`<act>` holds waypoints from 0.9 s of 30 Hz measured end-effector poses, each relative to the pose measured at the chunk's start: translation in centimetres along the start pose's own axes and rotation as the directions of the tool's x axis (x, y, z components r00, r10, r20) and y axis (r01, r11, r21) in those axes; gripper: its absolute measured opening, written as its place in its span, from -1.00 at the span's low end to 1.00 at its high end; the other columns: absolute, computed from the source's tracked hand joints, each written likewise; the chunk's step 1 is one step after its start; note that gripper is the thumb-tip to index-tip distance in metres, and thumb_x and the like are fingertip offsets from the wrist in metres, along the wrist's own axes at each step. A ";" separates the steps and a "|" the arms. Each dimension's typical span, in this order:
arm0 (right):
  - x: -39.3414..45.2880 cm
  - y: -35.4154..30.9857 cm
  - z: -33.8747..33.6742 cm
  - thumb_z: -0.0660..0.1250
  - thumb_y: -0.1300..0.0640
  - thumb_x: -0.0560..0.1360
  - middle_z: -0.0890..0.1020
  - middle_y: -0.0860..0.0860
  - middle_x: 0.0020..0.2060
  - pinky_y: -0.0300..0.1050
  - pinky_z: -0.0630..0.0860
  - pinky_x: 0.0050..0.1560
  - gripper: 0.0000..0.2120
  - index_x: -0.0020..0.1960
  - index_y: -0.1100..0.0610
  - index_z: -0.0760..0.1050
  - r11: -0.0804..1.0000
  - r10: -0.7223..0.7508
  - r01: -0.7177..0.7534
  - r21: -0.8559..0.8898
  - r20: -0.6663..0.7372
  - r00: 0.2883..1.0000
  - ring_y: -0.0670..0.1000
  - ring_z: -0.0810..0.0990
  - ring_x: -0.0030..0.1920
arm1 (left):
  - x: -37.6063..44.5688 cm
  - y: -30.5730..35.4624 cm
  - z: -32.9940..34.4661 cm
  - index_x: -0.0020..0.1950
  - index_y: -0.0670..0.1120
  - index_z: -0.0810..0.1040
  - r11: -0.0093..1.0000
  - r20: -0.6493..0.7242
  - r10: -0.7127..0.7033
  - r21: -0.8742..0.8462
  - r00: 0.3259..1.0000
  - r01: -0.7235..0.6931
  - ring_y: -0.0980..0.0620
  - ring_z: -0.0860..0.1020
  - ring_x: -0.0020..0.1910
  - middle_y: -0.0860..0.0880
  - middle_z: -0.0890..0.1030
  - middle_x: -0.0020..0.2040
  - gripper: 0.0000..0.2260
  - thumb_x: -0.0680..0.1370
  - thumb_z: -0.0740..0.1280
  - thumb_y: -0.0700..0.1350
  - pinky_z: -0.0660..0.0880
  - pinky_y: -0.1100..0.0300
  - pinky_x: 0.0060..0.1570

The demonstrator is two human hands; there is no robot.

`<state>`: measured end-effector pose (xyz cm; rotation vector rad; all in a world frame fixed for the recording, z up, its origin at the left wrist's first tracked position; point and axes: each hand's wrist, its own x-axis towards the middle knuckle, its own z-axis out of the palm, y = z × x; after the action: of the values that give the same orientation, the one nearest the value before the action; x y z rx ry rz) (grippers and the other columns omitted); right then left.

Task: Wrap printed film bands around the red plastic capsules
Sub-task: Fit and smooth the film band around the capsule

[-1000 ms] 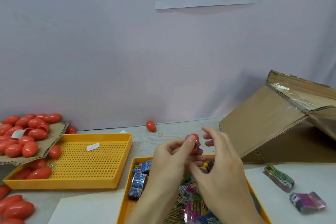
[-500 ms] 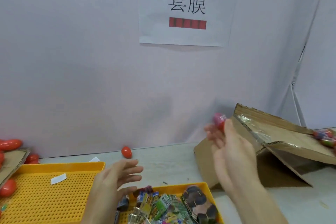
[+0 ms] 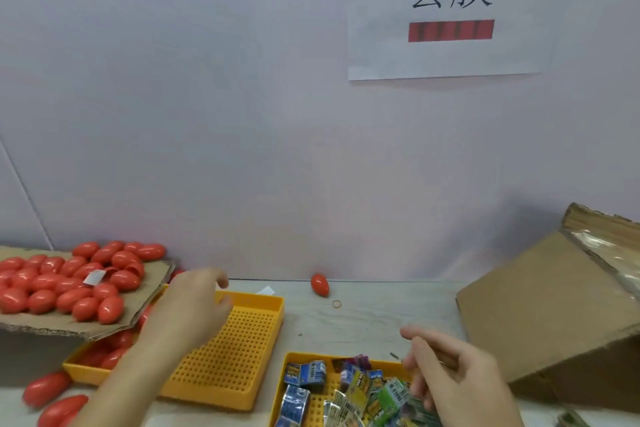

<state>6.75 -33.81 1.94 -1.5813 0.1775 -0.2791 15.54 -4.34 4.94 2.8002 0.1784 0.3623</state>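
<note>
Writing: paper sign [image 3: 446, 55] on the wall carries two large black characters, 套膜, above a red bar with dark stripes; print on the film bands is too small to read.
Left hand [image 3: 188, 314]: reaches out over the near rim of the perforated yellow tray [image 3: 242, 354], back of the hand up, fingers [image 3: 216, 279] loosely curled and blurred; they point toward the capsule pile and hold nothing that shows.
Right hand [image 3: 453, 378]: hovers above the second yellow tray [image 3: 294, 357], fingers [image 3: 414, 334] relaxed and slightly apart, holding nothing.
Red plastic capsules [image 3: 65, 284]: heaped on a cardboard flap [image 3: 145, 315] just left of the left fingers; more lie in the tray under the flap and on the counter [image 3: 381, 315] below.
Stray capsule [image 3: 319, 284]: against the wall, between the two hands and beyond them, a rubber band [image 3: 336, 304] near it.
Printed film bands [image 3: 349, 392]: piled in the second tray, directly under and left of the right fingers.
Cardboard box [image 3: 554, 319]: tilted, right of the right hand.
</note>
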 end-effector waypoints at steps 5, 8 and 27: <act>0.2 0.8 0.0 0.33 0.33 0.53 0.66 0.13 -0.41 -0.27 0.43 -0.51 -0.72 -0.21 0.04 0.70 0.998 -0.053 0.054 -0.040 0.044 0.998 0.05 0.55 -0.54 | 4.7 -0.7 1.1 0.15 0.04 0.56 0.990 0.051 0.133 -0.041 0.990 -0.131 0.09 0.55 -0.04 0.05 0.57 0.07 -0.82 0.56 0.33 -0.12 0.45 0.28 -0.18; 0.2 0.8 -0.1 0.33 0.32 0.53 0.66 0.13 -0.40 -0.25 0.44 -0.51 -0.67 -0.21 -0.04 0.70 0.994 -0.092 0.095 -0.046 0.065 0.994 0.05 0.57 -0.53 | 5.4 4.2 4.8 0.31 0.15 0.46 0.903 0.190 0.429 -0.079 0.883 -0.421 0.10 0.45 0.17 0.14 0.46 0.21 -0.71 0.60 0.29 -0.10 0.45 0.17 0.16; -1.1 -0.3 -0.2 0.28 0.12 0.53 0.66 -0.15 -0.24 -0.38 0.50 -0.27 -0.76 -0.15 -0.15 0.65 0.784 -0.012 0.279 -0.554 0.437 0.900 -0.19 0.61 -0.23 | -4.7 11.8 2.8 0.06 0.03 0.49 0.720 0.376 0.255 -0.689 0.891 0.084 0.01 0.38 -0.36 -0.04 0.45 -0.24 -0.83 0.60 0.12 -0.13 0.36 0.14 -0.40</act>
<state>5.57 -33.67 2.18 -2.2693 -0.2208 0.0102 12.74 -17.09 5.04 2.0529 -0.1758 -0.1911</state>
